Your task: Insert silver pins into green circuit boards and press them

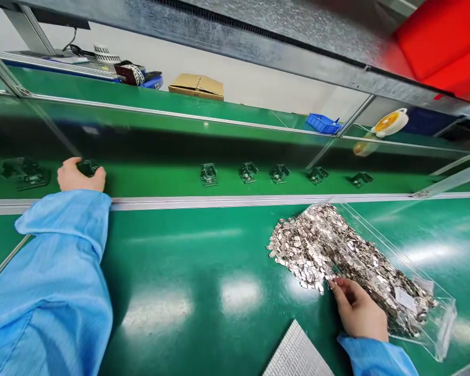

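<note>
1. Lettering is showing nowhere legibly; the small white tags [405, 298] lying in the clear tray [444, 324] are too blurred to read.
2. Left hand [80, 176] is reaching far left onto the green conveyor belt [160, 180], its fingers curling around a small dark fixture [88, 167] and partly covering it.
3. Right hand [358, 310] is resting at the near right, its fingertips [334, 283] touching the near edge of the heap of small silvery metal clips [317, 245]; whether it is pinching one cannot be told.
4. Clips are spilling from the tray's open far end onto the green bench [199, 261].
5. Five more fixtures [208, 174] are lying in a row along the belt, to the right of the left hand, and a blurred one [23, 172] is lying at the far left.
6. Blue sleeve [58, 282] is covering the near left bench.
7. White ribbed sheet [295, 355] is lying just left of the right wrist.
8. Cardboard box [196, 86], blue bin [323, 123] and tape roll [389, 122] are sitting on the far shelf, behind metal frame bars [258, 44] crossing the view.
</note>
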